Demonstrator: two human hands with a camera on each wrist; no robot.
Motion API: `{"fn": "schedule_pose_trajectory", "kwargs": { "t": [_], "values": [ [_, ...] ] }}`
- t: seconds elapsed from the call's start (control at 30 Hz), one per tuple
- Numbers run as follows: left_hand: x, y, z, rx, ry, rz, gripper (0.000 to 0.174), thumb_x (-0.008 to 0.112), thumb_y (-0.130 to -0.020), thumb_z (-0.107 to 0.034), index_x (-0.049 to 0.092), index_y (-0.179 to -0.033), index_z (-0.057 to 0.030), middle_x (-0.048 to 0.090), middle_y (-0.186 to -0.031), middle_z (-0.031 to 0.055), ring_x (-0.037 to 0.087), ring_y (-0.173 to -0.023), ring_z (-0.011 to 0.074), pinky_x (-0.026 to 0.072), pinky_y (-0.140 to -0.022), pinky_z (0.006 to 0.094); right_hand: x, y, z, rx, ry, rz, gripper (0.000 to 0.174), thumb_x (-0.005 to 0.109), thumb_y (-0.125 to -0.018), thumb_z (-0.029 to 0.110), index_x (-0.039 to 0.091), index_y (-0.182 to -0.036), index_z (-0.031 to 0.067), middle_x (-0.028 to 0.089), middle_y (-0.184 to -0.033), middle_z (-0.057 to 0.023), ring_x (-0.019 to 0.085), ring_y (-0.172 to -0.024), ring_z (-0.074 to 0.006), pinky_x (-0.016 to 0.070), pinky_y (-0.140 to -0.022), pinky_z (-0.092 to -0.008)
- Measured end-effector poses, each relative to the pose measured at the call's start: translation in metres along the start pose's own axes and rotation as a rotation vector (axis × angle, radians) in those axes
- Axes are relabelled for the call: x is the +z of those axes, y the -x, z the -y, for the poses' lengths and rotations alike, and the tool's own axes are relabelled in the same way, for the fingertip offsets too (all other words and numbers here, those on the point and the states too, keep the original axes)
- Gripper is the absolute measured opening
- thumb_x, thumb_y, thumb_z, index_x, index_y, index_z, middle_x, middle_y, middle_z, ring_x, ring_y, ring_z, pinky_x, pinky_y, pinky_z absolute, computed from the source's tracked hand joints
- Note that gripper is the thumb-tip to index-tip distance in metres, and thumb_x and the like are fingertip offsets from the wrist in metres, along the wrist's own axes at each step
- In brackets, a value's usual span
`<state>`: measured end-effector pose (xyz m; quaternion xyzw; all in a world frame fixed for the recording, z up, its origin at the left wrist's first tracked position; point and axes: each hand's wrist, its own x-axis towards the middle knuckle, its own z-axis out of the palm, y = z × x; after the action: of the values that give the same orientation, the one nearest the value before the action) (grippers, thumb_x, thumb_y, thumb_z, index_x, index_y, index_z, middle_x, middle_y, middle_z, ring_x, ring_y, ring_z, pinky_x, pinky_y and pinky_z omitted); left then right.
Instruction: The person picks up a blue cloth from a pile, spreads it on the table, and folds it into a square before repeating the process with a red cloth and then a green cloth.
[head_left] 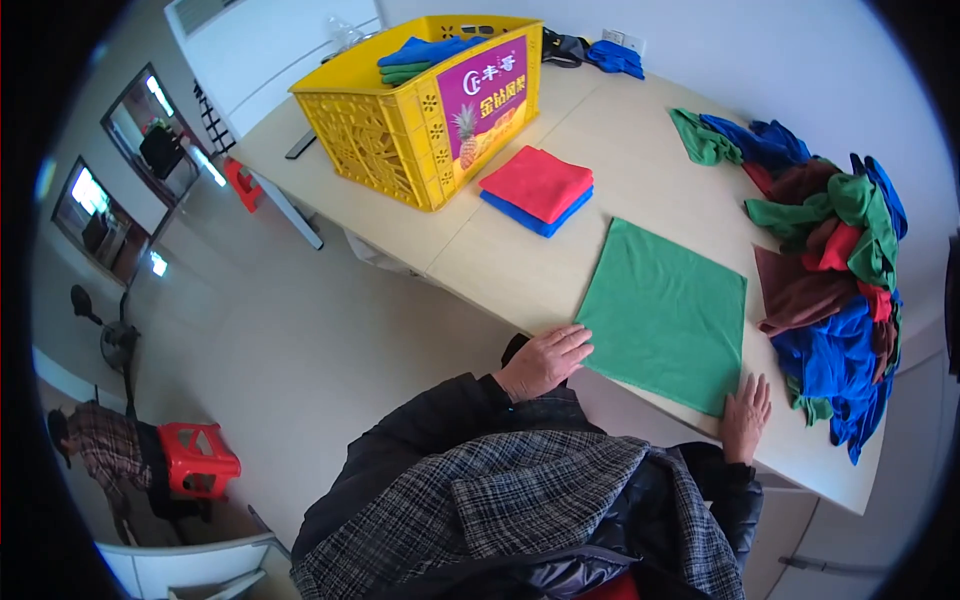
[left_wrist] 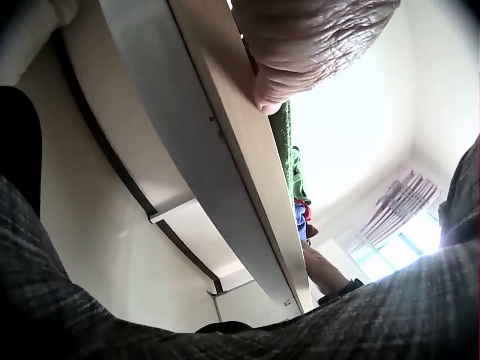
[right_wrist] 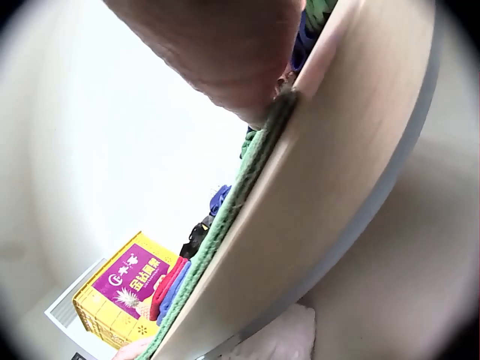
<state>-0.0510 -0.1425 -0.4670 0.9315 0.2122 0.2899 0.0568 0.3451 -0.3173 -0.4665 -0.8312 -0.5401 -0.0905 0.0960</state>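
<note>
A green cloth (head_left: 665, 310) lies spread flat as a square at the table's front edge. My left hand (head_left: 547, 362) rests at its near left corner, fingers extended over the edge of the fabric. At the near right corner, my right hand (head_left: 746, 418) lies with straight fingers against the cloth's side. From the right wrist view, the green cloth (right_wrist: 217, 232) runs along the tabletop beneath that hand. Beyond the spread cloth sits a stack of a folded red cloth (head_left: 538, 183) on a folded blue cloth (head_left: 545, 222).
A yellow crate (head_left: 375, 150) with folded blue and green cloths (head_left: 425, 55) stands farther back on the table (head_left: 470, 255). Crumpled cloths (head_left: 835, 240) in several colours are heaped at right. A person (head_left: 105, 450) is beside a red stool (head_left: 198, 460) at lower left.
</note>
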Motion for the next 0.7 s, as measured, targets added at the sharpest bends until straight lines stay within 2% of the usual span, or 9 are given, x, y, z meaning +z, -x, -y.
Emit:
{"fn": "schedule_pose_trajectory", "kwargs": {
  "t": [0.07,0.17,0.2,0.27,0.37,0.57,0.63,0.67,0.7],
  "values": [
    [0.005,0.002,0.001,0.009,0.031,-0.082,0.037,0.073,-0.083,-0.011,0.066,-0.118,0.0004,0.061,-0.131,0.0146,0.056,-0.127,0.0294,0.0445,-0.11,0.0404,-0.008,-0.007,0.01,-0.017,0.024,-0.047,0.063,0.058,-0.098,0.029,0.037,-0.154,0.0092,0.033,-0.161,-0.0158,0.028,-0.15,-0.0355,0.0199,-0.122,-0.052],
    [0.008,0.001,-0.001,0.002,0.02,-0.125,0.03,0.072,-0.084,-0.009,0.067,-0.111,0.001,0.064,-0.125,0.0141,0.059,-0.122,0.0293,0.0472,-0.107,0.0402,-0.017,-0.004,0.052,-0.199,-0.143,0.054,0.071,0.065,-0.093,0.028,0.036,-0.153,0.0067,0.032,-0.161,-0.0169,0.027,-0.15,-0.0372,0.0213,-0.121,-0.0534],
    [0.008,-0.001,0.0,0.0,0.02,-0.142,0.026,0.071,-0.084,-0.008,0.068,-0.108,0.0013,0.065,-0.122,0.0139,0.06,-0.12,0.0292,0.0485,-0.105,0.04,-0.017,-0.004,0.066,-0.205,-0.143,0.04,0.071,0.065,-0.093,0.028,0.036,-0.153,0.0067,0.032,-0.161,-0.0169,0.027,-0.15,-0.0372,0.0213,-0.121,-0.0534],
    [0.005,-0.004,0.003,0.005,0.001,-0.17,0.024,0.071,-0.084,-0.007,0.069,-0.106,0.0011,0.066,-0.12,0.0139,0.061,-0.117,0.0294,0.0496,-0.104,0.0403,-0.016,0.0,0.095,-0.362,-0.204,0.102,0.08,0.073,-0.086,0.029,0.036,-0.153,0.0054,0.034,-0.159,-0.0173,0.028,-0.149,-0.0389,0.0215,-0.121,-0.0544],
    [0.004,-0.002,0.001,0.019,0.023,-0.183,0.02,0.07,-0.083,-0.006,0.069,-0.102,0.0009,0.067,-0.117,0.0139,0.063,-0.113,0.0296,0.0518,-0.1,0.0408,-0.031,0.002,0.13,-0.466,-0.226,0.173,0.083,0.075,-0.084,0.03,0.036,-0.152,0.0049,0.034,-0.159,-0.0171,0.028,-0.148,-0.0397,0.0222,-0.121,-0.0553],
    [0.007,-0.013,0.006,-0.11,0.144,-0.268,0.013,0.069,-0.082,-0.001,0.068,-0.095,0.0005,0.068,-0.104,0.0154,0.067,-0.097,0.0332,0.0552,-0.084,0.0409,-0.027,-0.002,0.117,-0.479,-0.325,0.101,0.082,0.076,-0.081,0.03,0.04,-0.151,0.0062,0.041,-0.155,-0.0153,0.035,-0.146,-0.0365,0.0249,-0.121,-0.0513],
    [0.005,-0.019,0.006,-0.196,0.22,-0.247,0.013,0.07,-0.083,0.0,0.067,-0.095,-0.0001,0.068,-0.098,0.0157,0.068,-0.091,0.0328,0.055,-0.079,0.0391,-0.021,0.0,0.101,-0.408,-0.352,0.087,0.078,0.075,-0.08,0.023,0.042,-0.15,0.0076,0.043,-0.154,-0.0145,0.036,-0.145,-0.0363,0.0251,-0.121,-0.0508],
    [0.006,-0.021,0.008,-0.183,0.253,-0.217,0.013,0.07,-0.083,0.0,0.067,-0.095,-0.0001,0.068,-0.098,0.0157,0.068,-0.091,0.0328,0.055,-0.079,0.0391,-0.02,0.002,0.092,-0.366,-0.346,0.104,0.078,0.075,-0.08,0.023,0.042,-0.15,0.0076,0.043,-0.154,-0.0145,0.036,-0.145,-0.0363,0.0251,-0.121,-0.0508],
    [0.008,-0.023,0.011,-0.198,0.285,-0.24,0.013,0.071,-0.084,0.0,0.066,-0.096,0.0003,0.068,-0.095,0.016,0.067,-0.088,0.0321,0.0543,-0.077,0.0376,-0.021,0.001,0.083,-0.343,-0.357,0.079,0.072,0.072,-0.08,0.016,0.046,-0.147,0.0078,0.046,-0.152,-0.0144,0.038,-0.144,-0.0359,0.0273,-0.121,-0.0496]
  ]
}}
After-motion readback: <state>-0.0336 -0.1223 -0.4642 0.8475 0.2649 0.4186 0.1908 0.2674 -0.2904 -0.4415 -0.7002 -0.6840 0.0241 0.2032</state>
